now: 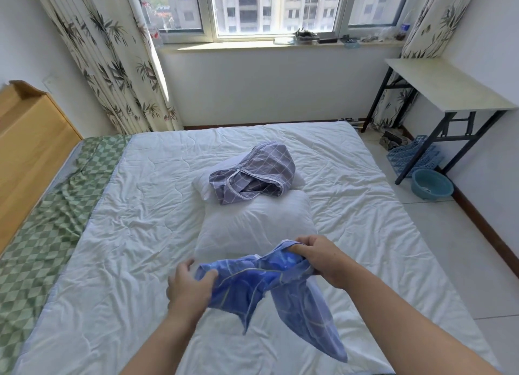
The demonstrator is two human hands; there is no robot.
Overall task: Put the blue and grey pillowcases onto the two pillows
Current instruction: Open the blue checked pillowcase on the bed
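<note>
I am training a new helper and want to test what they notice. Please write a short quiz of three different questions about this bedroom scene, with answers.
1. True or false: the grey pillowcase is already pulled over a pillow.
2. Which item do the left hand and right hand hold? A) blue pillowcase B) near pillow C) green checked sheet
3. Fill in: the far pillow lies partly under the ____ pillowcase.

Key:
1. False; it lies crumpled on top of the pillows.
2. A
3. grey
</note>
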